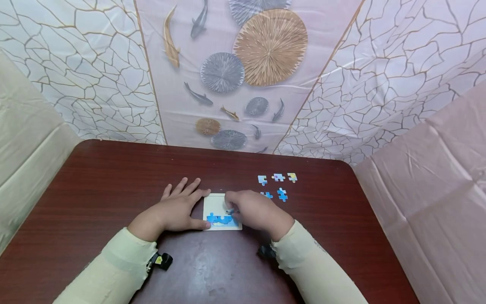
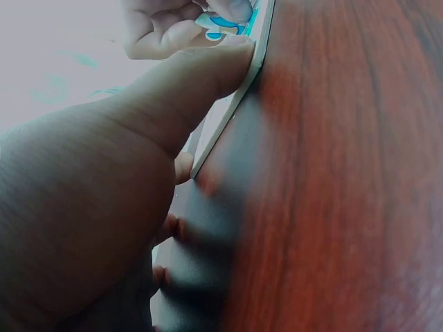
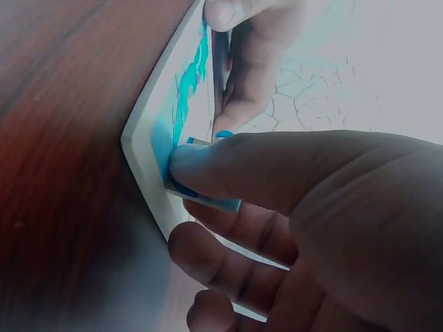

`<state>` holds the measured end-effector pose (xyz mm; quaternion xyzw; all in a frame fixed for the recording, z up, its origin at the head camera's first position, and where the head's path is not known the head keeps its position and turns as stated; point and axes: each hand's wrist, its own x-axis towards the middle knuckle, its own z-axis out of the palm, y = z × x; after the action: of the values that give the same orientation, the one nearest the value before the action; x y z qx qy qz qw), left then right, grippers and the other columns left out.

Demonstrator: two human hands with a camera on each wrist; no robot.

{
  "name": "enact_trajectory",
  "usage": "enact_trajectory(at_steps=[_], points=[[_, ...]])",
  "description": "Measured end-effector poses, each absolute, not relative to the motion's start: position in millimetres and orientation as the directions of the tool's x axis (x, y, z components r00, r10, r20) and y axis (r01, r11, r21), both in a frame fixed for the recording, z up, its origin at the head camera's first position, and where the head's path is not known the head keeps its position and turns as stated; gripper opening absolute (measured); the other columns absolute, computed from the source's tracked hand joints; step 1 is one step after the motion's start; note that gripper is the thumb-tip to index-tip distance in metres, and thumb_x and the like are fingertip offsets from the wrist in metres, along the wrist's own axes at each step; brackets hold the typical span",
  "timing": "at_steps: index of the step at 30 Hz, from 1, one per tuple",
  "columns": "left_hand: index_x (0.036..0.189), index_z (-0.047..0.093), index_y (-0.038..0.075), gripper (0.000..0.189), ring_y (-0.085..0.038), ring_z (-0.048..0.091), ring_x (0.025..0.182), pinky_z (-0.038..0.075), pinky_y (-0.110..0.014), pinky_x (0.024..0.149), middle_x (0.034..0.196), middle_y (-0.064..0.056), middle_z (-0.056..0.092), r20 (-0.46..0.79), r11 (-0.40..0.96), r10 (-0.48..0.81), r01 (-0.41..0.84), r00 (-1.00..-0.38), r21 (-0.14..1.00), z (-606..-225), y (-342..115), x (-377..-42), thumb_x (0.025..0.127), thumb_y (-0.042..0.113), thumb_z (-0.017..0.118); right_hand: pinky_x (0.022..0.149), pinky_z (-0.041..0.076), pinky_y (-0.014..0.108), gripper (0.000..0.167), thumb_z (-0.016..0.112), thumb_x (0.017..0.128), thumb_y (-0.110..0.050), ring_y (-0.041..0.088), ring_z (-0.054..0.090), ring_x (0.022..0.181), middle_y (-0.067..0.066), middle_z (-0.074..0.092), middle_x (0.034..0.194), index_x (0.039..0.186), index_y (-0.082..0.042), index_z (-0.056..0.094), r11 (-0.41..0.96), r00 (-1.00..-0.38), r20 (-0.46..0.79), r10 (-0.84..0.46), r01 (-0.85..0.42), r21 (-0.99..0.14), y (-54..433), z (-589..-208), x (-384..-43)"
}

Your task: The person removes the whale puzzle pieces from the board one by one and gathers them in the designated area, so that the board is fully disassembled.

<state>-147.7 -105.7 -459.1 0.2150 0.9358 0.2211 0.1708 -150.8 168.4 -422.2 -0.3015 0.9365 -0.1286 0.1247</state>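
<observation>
A small pale puzzle board [image 1: 214, 203] lies on the table, with joined blue puzzle pieces [image 1: 216, 218] along its near side. My left hand [image 1: 172, 213] rests flat with spread fingers at the board's left side, its thumb and forefinger touching the edge. Over the board's right part, my right hand [image 1: 256, 210] pinches a blue-and-white puzzle piece [image 3: 225, 203] between thumb and fingers. In the right wrist view, that piece is tilted against the board's surface near its corner. The thumb covers part of it. The left wrist view also shows the piece [image 2: 220, 25] in those fingertips.
Several loose puzzle pieces [image 1: 278, 177] lie on the dark red table [image 1: 125, 177] beyond and right of the board, one partly hidden by the right hand. A patterned cloth [image 1: 182, 105] hangs behind the table's far edge. Plain cloth [image 1: 429, 177] hangs at the right.
</observation>
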Motion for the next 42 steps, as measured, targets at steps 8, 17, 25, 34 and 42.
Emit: enact_trajectory(at_steps=[8,17,25,34,42], points=[[0.175,0.042,0.033,0.102,-0.050,0.003,0.176,0.004,-0.084,0.132,0.191,-0.010,0.015,-0.221,0.812,0.477,0.331,-0.850,0.481,-461.3,-105.7,-148.3,0.091,0.076,0.081,0.063,0.047,0.027,0.025,0.081,0.100,-0.008,0.012,0.055,0.071,-0.012,0.058,0.079,0.094,-0.022,0.061,0.776,-0.778,-0.121,-0.616,-0.573,-0.264,168.9,-424.4,-147.0],[0.175,0.043,0.033,0.102,-0.050,0.002,0.176,0.003,-0.084,0.132,0.191,-0.010,0.014,-0.225,0.814,0.473,0.325,-0.852,0.482,-461.8,-105.5,-147.4,0.091,0.076,0.082,0.072,0.052,0.026,0.022,0.082,0.102,-0.009,0.009,0.058,0.077,-0.012,0.062,0.083,0.097,-0.020,0.064,0.721,-0.767,-0.034,-0.641,-0.587,-0.369,183.5,-424.7,-148.0],[0.175,0.043,0.033,0.102,-0.050,0.003,0.176,0.003,-0.085,0.132,0.191,-0.010,0.015,-0.225,0.817,0.469,0.323,-0.854,0.477,-461.2,-105.7,-147.2,0.091,0.076,0.082,0.078,0.059,0.027,0.015,0.084,0.102,-0.011,0.005,0.066,0.082,-0.011,0.073,0.090,0.104,-0.020,0.073,0.718,-0.800,-0.004,-0.600,-0.537,-0.442,196.5,-419.6,-151.1],[0.175,0.043,0.032,0.102,-0.050,0.002,0.176,0.003,-0.085,0.131,0.191,-0.011,0.014,-0.221,0.811,0.477,0.328,-0.851,0.485,-459.8,-105.5,-146.8,0.091,0.074,0.082,0.085,0.062,0.033,0.013,0.084,0.103,-0.013,0.006,0.070,0.090,-0.013,0.075,0.096,0.107,-0.023,0.075,0.771,-0.873,-0.026,-0.488,-0.417,-0.481,220.7,-412.0,-153.5],[0.175,0.043,0.033,0.102,-0.050,0.001,0.176,0.002,-0.085,0.131,0.191,-0.010,0.014,-0.221,0.811,0.476,0.327,-0.851,0.486,-459.0,-105.6,-146.7,0.091,0.074,0.082,0.085,0.060,0.034,0.013,0.083,0.102,-0.014,0.008,0.069,0.088,-0.012,0.075,0.093,0.105,-0.024,0.075,0.801,-0.900,-0.031,-0.436,-0.372,-0.469,246.1,-405.4,-160.3]])
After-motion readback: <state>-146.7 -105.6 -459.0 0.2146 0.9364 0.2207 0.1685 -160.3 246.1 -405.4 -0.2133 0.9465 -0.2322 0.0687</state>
